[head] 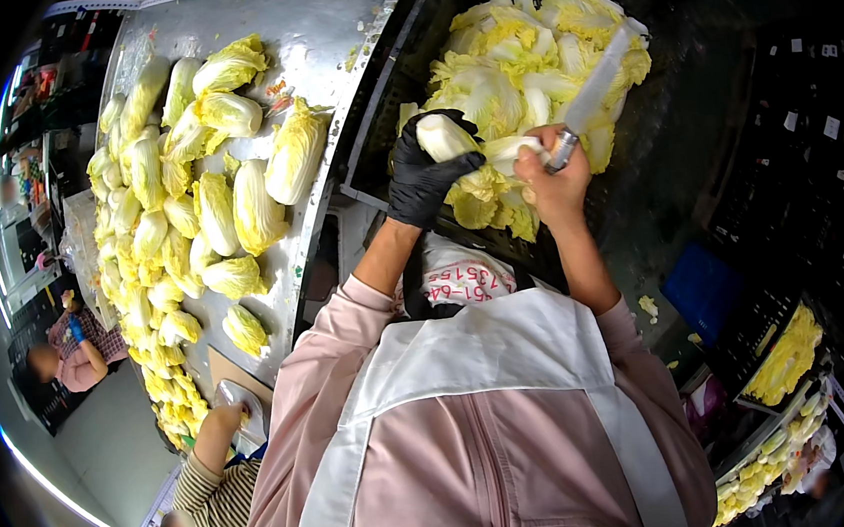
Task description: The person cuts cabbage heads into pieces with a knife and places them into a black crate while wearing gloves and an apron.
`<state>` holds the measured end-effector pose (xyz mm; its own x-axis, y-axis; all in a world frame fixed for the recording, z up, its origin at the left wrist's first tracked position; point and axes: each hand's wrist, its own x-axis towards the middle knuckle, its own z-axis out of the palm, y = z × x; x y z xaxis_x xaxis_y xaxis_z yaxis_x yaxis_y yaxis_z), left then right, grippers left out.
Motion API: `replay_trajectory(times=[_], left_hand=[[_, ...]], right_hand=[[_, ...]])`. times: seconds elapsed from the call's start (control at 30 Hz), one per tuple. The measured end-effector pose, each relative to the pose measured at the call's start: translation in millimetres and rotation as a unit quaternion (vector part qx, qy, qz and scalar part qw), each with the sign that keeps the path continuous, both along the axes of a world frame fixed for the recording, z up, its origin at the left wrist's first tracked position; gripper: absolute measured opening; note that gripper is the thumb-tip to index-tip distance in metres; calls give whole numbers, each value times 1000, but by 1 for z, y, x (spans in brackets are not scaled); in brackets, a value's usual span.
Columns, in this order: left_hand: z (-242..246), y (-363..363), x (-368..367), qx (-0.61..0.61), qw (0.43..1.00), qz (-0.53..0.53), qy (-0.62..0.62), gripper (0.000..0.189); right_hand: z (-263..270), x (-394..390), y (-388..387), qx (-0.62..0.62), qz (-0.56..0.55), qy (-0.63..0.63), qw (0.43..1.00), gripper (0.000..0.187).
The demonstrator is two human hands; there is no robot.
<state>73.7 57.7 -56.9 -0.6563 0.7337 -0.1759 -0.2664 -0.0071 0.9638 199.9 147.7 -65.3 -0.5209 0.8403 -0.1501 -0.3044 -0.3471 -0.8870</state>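
My left hand, in a black glove, holds a napa cabbage with its pale base end facing up. My bare right hand grips a knife, its broad blade pointing up and to the right. A pale cabbage leaf lies between my hands, its right end against the fingers of my right hand. Beneath and beyond both hands, loose yellow and white cabbage leaves are heaped in a black plastic crate.
A metal table on the left carries many napa cabbages. One co-worker in a striped top stands at lower left, another person farther off. Stacked dark crates and a blue panel are on the right.
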Motion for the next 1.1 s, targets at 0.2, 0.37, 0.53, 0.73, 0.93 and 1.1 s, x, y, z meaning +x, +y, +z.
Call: replay_trajectory(times=[0.2,0.37,0.53,0.73,0.93,1.1], left_hand=[[-7,5,-30,51,943,245,-221,13],[-7,-21,-64,10,940,114,-322,69],[-46,-33,-42,-63,991,-22,-117,44],[-18,-26,-34,-28,997,-53,39,23],[-38,-42,-36,-1,981,-55,187,25],[-69,-45,-48,-29,992,-121,-23,30]], right_hand=[[-18,15,2,-90,-95,49,990,21],[-28,30,23,155,-45,-241,957,15],[9,-31,-14,141,89,-179,970,30],[21,-54,-31,82,104,-135,982,24],[21,-55,-35,168,120,-161,965,24],[24,-59,-41,118,87,-96,985,22]])
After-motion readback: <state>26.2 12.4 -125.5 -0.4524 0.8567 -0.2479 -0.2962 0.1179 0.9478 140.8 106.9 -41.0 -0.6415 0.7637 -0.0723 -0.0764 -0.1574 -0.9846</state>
